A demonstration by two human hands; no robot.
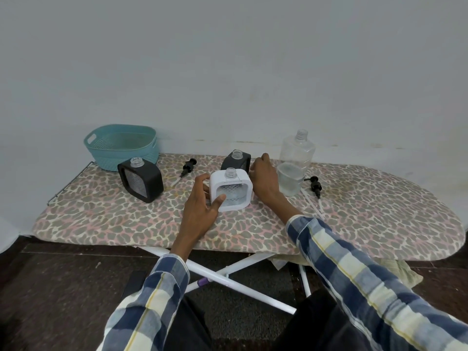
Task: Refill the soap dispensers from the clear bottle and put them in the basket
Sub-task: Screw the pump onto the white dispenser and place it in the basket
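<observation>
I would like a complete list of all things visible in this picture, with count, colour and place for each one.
square white soap dispenser: 1, white, board centre, neck open
square black soap dispensers: 2, black, one near the basket, one behind the white one
woven plastic basket: 1, teal, far left corner
tall clear plastic bottle: 1, clear, right of centre, uncapped, liquid low
black pump heads: 2, black, lying loose, one left, one right
leopard-print ironing board: 1, pink-grey, white legs
left hand: 1, grips white dispenser
right hand: 1, touches its right side
</observation>
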